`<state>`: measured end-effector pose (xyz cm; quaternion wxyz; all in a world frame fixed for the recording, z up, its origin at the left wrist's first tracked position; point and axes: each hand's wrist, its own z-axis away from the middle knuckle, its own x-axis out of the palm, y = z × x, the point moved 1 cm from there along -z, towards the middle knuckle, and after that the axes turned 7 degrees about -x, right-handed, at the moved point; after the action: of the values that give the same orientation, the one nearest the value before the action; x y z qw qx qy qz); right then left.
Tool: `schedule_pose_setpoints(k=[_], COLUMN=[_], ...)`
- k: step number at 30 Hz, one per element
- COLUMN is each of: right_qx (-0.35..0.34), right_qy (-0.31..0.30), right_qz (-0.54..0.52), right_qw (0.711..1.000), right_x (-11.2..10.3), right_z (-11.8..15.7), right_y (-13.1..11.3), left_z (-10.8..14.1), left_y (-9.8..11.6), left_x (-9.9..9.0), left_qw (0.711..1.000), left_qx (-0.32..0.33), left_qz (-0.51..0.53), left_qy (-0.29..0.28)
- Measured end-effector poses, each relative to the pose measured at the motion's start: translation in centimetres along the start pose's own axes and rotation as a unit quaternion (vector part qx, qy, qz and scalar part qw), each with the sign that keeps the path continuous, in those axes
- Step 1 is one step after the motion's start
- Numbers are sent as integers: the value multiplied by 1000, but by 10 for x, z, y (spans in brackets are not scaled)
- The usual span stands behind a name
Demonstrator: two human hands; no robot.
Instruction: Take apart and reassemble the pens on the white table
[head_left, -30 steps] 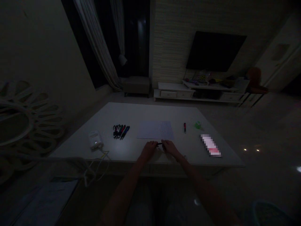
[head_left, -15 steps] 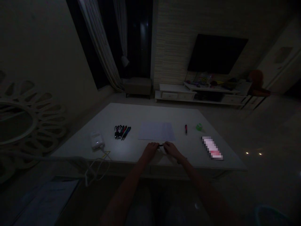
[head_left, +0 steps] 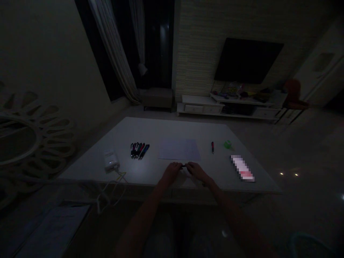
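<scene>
Near the front edge of the white table, my left hand (head_left: pixel 172 172) and my right hand (head_left: pixel 196 170) face each other. Both are closed on a dark pen (head_left: pixel 184 166) held level between the fingertips; most of it is hidden by the fingers. Just beyond them lies a sheet of white paper (head_left: pixel 174 150). A row of several pens (head_left: pixel 139 151) with dark and coloured barrels is to the left of the sheet. Right of the paper rests a single red and black pen (head_left: pixel 212 147).
A small green object (head_left: pixel 227 144) and a blurred-out flat device (head_left: pixel 242 168) are on the table's right side. To the left stands a white box (head_left: pixel 110 160) with cables (head_left: pixel 118 182) hanging over the front edge. The room is dim.
Almost nothing differs. Both hands keep hold of the dark pen in the same place, with only slight shifts of the fingers and right wrist.
</scene>
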<state>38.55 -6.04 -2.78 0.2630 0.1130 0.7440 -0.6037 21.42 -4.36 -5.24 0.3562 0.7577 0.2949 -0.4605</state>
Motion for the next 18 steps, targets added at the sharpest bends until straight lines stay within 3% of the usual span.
schedule_pose_setpoints(k=[4,7,11,14,16,18], right_qx=[38,16,-57,-60,-29,25], right_qy=[-12,-21,-94,-148,-130,-62], right_qz=[46,129,303,333,299,191], right_qw=[998,991,947,929,945,979], right_x=[-1,-6,-7,-6,-10,-21], right_z=[2,4,0,-5,-7,-6], right_y=[-2,-10,-28,-28,-19,-4], left_z=[1,0,-1,-2,-3,-4], left_y=[0,0,1,2,3,3], left_x=[1,3,5,2,-3,-8], left_qw=[1000,999,999,999,998,994], left_qx=[21,30,48,35,3,-34], left_qz=[-6,-6,2,-11,-30,-53], left_qy=[17,12,-21,-1,47,84])
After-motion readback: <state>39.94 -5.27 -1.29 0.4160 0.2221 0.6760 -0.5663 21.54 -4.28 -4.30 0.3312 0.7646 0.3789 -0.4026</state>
